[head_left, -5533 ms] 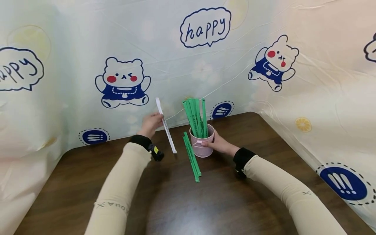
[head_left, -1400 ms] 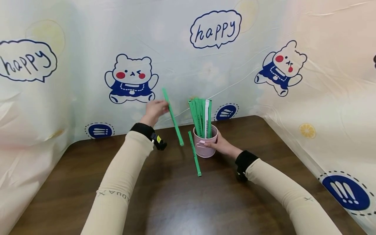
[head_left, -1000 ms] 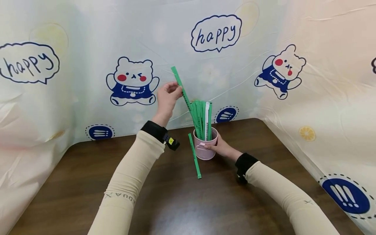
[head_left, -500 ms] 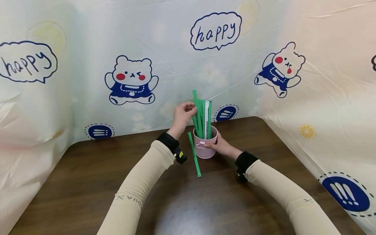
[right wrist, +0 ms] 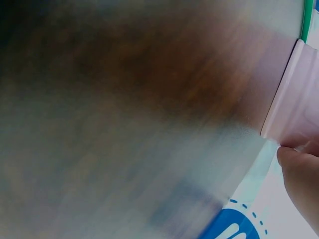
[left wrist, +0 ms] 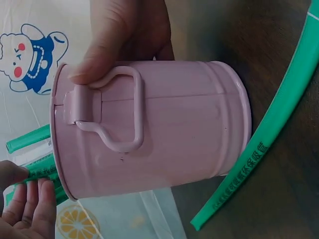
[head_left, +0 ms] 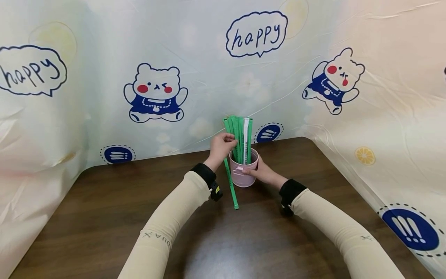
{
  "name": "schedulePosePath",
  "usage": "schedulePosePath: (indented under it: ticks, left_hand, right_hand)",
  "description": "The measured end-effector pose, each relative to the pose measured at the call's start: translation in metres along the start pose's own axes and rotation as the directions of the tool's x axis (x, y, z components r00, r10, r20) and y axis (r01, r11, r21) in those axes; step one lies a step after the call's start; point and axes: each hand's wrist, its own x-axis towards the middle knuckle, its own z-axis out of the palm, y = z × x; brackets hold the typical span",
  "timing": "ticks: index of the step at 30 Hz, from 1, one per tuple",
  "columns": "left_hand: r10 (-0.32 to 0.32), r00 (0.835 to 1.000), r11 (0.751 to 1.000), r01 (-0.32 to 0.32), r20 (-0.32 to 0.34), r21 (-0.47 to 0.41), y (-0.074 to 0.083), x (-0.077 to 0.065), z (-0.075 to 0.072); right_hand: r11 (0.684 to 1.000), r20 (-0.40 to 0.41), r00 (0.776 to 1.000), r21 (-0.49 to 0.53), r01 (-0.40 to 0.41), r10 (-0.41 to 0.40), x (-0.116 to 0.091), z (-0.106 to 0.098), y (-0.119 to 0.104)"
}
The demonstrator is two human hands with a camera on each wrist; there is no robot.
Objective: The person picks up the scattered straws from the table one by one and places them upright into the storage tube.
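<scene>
A small pink metal bucket (head_left: pixel 244 179) with a side handle stands upright on the table, holding several long thin green packets (head_left: pixel 234 126) and one white packet (head_left: pixel 246 133). My left hand (head_left: pixel 220 148) is just above its rim, thumb and fingertips pinching a green packet (left wrist: pixel 42 170) whose lower end is inside the bucket. My right hand (head_left: pixel 263 173) grips the bucket from the right, with the thumb lying by the handle (left wrist: pixel 133 104). Another green packet (head_left: pixel 232 190) with dark print lies on the table, left of the bucket.
The dark wooden table (head_left: pixel 139 217) ends at a patterned sheet (head_left: pixel 209 66) hanging close behind the bucket. More of this sheet runs along the left and right sides.
Seconds ago the left hand held the white packet, which now stands in the bucket. It then carried a green packet rightward and lowered it among the others. The right hand stayed on the bucket.
</scene>
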Motion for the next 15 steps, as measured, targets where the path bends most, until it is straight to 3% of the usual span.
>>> schedulePosePath:
  ticks: [5, 9, 15]
  left_hand:
    - [0.006, 1.000, 0.999, -0.006, 0.004, 0.033, 0.005, 0.002, -0.008]
    - [-0.007, 1.000, 1.000, 0.007, -0.016, 0.004, 0.006, 0.006, -0.022]
    - [-0.076, 0.997, 0.993, 0.073, -0.028, -0.096, -0.015, 0.008, -0.039]
  right_hand:
    - [1.000, 0.001, 1.000, 0.003, -0.023, 0.023, 0.002, 0.000, 0.001]
    - [1.000, -0.003, 1.000, 0.006, -0.026, 0.026, 0.003, -0.001, 0.001]
    - [1.000, -0.004, 1.000, 0.014, -0.023, 0.023, 0.003, -0.001, 0.001]
